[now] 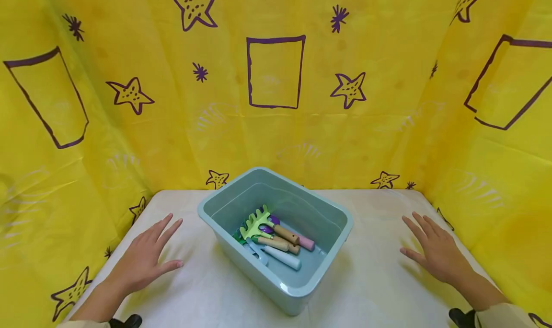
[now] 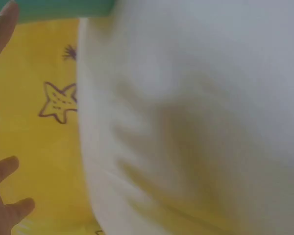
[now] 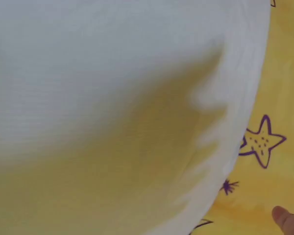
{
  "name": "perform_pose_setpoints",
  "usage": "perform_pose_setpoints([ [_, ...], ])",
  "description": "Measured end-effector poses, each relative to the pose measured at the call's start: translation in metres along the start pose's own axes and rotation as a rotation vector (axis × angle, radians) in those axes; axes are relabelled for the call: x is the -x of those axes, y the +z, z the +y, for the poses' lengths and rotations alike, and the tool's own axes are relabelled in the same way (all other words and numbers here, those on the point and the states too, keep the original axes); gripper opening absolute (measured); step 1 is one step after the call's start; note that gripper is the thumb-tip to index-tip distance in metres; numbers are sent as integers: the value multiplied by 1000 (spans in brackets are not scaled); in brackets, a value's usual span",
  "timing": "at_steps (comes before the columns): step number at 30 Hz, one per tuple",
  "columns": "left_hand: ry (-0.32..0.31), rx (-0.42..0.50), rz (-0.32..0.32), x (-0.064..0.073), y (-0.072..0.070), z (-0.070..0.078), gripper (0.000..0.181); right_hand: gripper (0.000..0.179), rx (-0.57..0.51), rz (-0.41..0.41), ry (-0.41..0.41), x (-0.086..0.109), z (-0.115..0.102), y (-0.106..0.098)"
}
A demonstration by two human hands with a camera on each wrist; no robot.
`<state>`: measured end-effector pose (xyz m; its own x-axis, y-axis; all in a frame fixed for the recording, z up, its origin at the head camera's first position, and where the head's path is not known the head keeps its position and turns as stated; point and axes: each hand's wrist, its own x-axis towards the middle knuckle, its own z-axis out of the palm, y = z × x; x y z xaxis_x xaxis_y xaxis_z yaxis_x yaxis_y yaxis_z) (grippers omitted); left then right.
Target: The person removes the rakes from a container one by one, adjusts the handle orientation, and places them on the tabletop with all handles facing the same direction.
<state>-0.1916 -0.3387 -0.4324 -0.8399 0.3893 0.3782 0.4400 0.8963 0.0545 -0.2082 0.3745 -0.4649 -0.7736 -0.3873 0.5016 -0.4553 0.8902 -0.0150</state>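
A grey-green plastic tub (image 1: 276,275) stands at an angle on the white table, between the two hands. Inside it lies a pile of small garden tools: a light green rake (image 1: 257,222) with a wooden handle, a light blue tool (image 1: 282,258), a pink handle (image 1: 306,242) and other wooden handles, their heads partly hidden. Left of the tub, my left hand (image 1: 144,253) hovers over the table with fingers spread, holding nothing. My right hand (image 1: 437,249) hovers likewise on the far right, apart from the tub. Both wrist views catch only fingertips and the hands' shadows on the cloth.
A white cloth covers the table (image 1: 371,280). Yellow curtains (image 1: 276,141) with purple starfish drawings enclose it at the back and on both sides. Black wrist straps (image 1: 462,317) show near the bottom edge.
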Motion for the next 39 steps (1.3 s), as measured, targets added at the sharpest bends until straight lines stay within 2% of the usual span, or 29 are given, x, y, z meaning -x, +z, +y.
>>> perform_pose_setpoints([
  [6, 5, 17, 26, -22, -17, 9, 94, 86, -29, -12, -19, -20, -5, -10],
  [10, -6, 27, 33, -33, -28, 12, 94, 87, -32, -15, -41, -40, -11, -13],
  [16, -16, 85, 8, -48, -40, 23, 90, 86, -30, -15, -85, -67, -22, -17],
  [19, -44, 146, -17, -55, -36, 30, 87, 85, -26, -24, -92, -74, -28, -18],
  [24, -86, 304, -26, -66, -25, 44, 83, 83, -32, -50, -79, -85, -37, -17],
  [29, -126, 475, 10, -79, -19, 57, 78, 79, -46, -25, -104, -100, -43, -18],
  [34, -136, 655, 63, -92, -16, 65, 74, 76, -56, 12, -122, -115, -50, -23],
  [39, -191, 742, 80, -98, -9, 69, 73, 75, -67, 10, -130, -130, -59, -29],
])
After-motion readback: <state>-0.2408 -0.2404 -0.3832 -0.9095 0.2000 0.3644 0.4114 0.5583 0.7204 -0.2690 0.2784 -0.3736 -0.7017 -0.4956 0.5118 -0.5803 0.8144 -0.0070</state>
